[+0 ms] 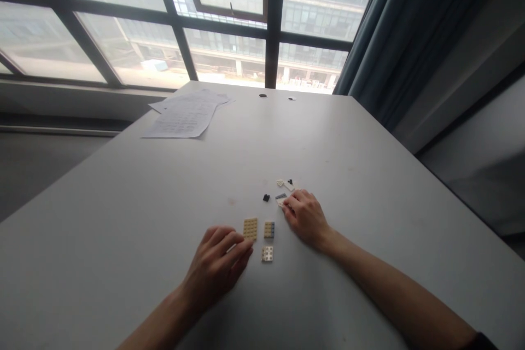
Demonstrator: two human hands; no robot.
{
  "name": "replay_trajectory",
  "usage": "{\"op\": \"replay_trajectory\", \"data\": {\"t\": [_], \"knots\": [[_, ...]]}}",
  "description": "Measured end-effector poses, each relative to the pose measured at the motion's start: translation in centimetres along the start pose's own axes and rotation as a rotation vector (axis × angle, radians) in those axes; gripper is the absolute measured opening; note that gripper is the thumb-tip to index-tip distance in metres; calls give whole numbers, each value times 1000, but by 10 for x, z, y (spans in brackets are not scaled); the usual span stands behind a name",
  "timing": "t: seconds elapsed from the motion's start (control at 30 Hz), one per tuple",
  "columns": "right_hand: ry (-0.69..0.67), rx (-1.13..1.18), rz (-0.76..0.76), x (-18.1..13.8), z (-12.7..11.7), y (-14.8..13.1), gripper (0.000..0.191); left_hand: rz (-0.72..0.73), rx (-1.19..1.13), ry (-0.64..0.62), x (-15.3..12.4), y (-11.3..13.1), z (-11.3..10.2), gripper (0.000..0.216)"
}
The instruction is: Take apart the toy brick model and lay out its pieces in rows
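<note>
My left hand [217,268] lies on the white table [123,219] with fingers stretched out, fingertips touching a tan studded plate [250,228]. My right hand [305,216] rests further right with its fingers curled over a small pale piece [281,202] beside a grey-blue piece [281,196]. Between the hands lie a tan-and-blue plate [269,229] and a white studded plate [267,253]. A small black piece [266,197] sits just beyond, and several tiny white and black pieces [286,183] lie past my right hand.
Printed paper sheets [184,115] lie at the far left of the table, near the window. Two small round dark marks [263,95] sit at the far edge. A curtain [394,44] hangs at the right.
</note>
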State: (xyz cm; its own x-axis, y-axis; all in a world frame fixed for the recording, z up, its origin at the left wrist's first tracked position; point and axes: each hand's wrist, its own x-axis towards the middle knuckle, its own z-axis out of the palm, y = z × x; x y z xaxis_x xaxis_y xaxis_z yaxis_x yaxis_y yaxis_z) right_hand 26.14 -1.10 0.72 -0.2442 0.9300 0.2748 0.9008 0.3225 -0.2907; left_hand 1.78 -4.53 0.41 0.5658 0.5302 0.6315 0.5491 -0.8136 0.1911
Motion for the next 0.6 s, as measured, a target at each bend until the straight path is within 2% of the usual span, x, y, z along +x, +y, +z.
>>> {"op": "replay_trajectory", "data": {"t": [0.3,0.43,0.6], "knots": [[-2,48,164,29,-5,28,17,-17,1,15,1,0,0,11],[42,68,194,17,-6,30,14,-20,-20,14,1,0,0,12],[20,3,156,-2,-6,22,19,-15,-35,6,1,0,2,14]]}}
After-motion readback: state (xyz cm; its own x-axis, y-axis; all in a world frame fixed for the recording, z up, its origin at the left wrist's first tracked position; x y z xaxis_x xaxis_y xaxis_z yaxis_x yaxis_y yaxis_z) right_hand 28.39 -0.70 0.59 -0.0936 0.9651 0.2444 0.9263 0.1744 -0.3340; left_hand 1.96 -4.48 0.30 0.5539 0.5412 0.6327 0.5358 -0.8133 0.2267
